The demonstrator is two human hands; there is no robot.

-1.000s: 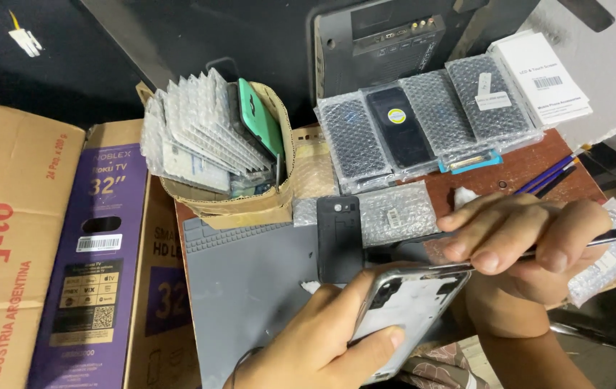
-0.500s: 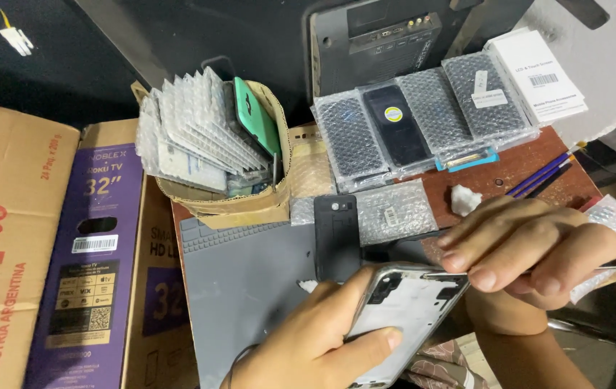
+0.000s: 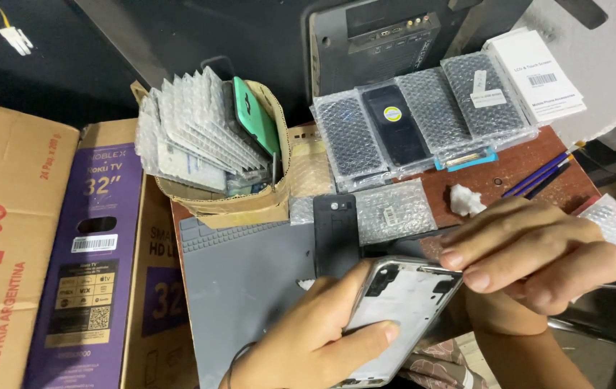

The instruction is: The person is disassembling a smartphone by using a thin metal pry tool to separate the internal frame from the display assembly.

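Head view, downward. Grey mat (image 3: 243,274) on surface (image 3: 510,169), cardboard box (image 3: 243,205) of bubble-wrapped parts behind. Silver phone frame (image 3: 402,310) over mat's right edge, clasped in left hand (image 3: 315,338) grip, thumb across lower part. Right hand (image 3: 538,252) just beside frame's top corner, fingers curled; grip contents impossible to tell. Black back cover (image 3: 335,234) flat on mat, near frame.

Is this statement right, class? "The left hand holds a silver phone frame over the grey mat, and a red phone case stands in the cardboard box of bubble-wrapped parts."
Not quite. In the head view, the phone case in the cardboard box is green, not red. The rest stands: the left hand holds the silver phone frame over the grey mat.
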